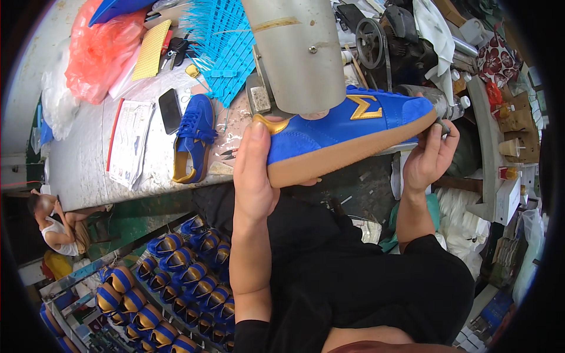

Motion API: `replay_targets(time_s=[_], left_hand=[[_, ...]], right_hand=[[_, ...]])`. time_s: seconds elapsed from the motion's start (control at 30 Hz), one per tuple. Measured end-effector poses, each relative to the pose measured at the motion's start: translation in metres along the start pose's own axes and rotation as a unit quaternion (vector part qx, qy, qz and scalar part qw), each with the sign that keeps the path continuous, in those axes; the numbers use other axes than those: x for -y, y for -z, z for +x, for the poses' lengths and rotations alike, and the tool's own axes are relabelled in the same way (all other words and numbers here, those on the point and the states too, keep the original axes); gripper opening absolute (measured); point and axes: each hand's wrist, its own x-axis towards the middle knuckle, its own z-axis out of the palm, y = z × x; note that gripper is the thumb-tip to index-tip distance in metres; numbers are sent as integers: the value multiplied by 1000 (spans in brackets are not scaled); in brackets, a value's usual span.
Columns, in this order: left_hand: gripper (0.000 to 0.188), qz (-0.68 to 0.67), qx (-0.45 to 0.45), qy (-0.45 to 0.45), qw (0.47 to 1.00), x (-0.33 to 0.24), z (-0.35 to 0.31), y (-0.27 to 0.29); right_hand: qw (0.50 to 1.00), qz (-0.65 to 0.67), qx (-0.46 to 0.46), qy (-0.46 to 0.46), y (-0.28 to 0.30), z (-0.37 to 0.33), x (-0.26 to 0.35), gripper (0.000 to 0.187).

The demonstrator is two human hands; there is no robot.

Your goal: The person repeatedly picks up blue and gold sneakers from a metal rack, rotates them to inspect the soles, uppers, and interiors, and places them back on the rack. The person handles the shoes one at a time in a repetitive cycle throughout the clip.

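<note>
A blue sneaker (347, 126) with a tan sole and gold trim is held up sideways, its toe to the right. My left hand (256, 159) is wrapped round its heel, thumb on the gold collar. At the toe, my right hand (432, 150) pinches a small dark piece (441, 125) against or close beside the sole's edge; its kind is too small to tell. A grey metal machine arm (297, 53) hides part of the shoe's opening. Another blue sneaker (194, 138) lies on the worktable (76, 159) to the left.
Beside that sneaker lie a black phone (170, 112) and papers (130, 144). Blue plastic ties (226, 53) and a red bag (103, 53) are farther back. A pulley wheel (371, 44) stands back right. Lower left, a rack holds several blue shoes (176, 259); a person (59, 229) sits beyond.
</note>
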Motion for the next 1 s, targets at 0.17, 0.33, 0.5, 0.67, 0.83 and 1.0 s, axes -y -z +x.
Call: replay_targets(time_s=[0.17, 0.33, 0.5, 0.67, 0.83, 1.0], left_hand=[[53, -26, 7, 30, 999, -9, 11, 10], [53, -32, 11, 24, 999, -14, 8, 34], [48, 18, -8, -60, 998, -2, -7, 54], [48, 10, -24, -91, 996, -5, -23, 42], [49, 31, -7, -101, 994, -9, -23, 39], [51, 13, -22, -109, 994, -9, -28, 41]], right_hand=[[1000, 6, 16, 9, -3, -6, 1, 19], [998, 19, 67, -1, -10, -16, -2, 18], [994, -10, 108, 12, -8, -21, -8, 15], [993, 39, 110, 29, -11, -27, -7, 14], [994, 29, 100, 39, -7, -24, -2, 15], [992, 34, 110, 58, -8, -26, 6, 16]])
